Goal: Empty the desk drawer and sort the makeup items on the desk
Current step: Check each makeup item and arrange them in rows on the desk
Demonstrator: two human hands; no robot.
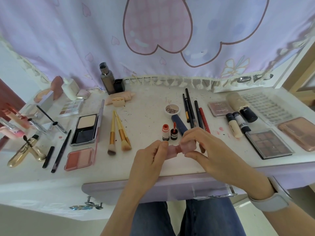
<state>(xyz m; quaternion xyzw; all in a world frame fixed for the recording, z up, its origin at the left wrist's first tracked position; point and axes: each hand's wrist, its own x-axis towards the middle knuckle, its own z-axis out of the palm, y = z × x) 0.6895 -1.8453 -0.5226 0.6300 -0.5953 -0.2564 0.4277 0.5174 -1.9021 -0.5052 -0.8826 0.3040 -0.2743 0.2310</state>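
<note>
Leftmost, on the white desk (144,106): a gold mascara tube (23,153) lying on its side, its wand out and resting across it; a black pencil (48,157) and a long dark brush (61,151) beside it. Next, an open blush compact (79,159) with two pans, one coral and one pale pink; above it an open powder compact (86,128), a beige pan over a dark compartment. Further back, a small pastel eyeshadow palette (71,107), lid off, and a dark bottle (107,79) standing upright by the curtain (153,31). Centre-left: three gold-handled brushes (119,133) lying together, bristles toward the desk edge. Centre: a small lip tint bottle (165,132) standing open, its applicator cap (174,132) upright just beside it; a round white compact (172,109) behind them; a row of pencils (196,113) lying side by side. Front centre: a pink lip product (177,149) held just above the desk's near edge, the left hand (150,160) pinching one end, the right hand (209,152) with fingers curled round the other end; whether cap and body are joined cannot be told. Right: concealer tubes (238,123), a brown eyeshadow palette (269,143), closed under a clear lid, a rose-gold case (298,133) closed. The right wrist wears a pale band (272,198).
</note>
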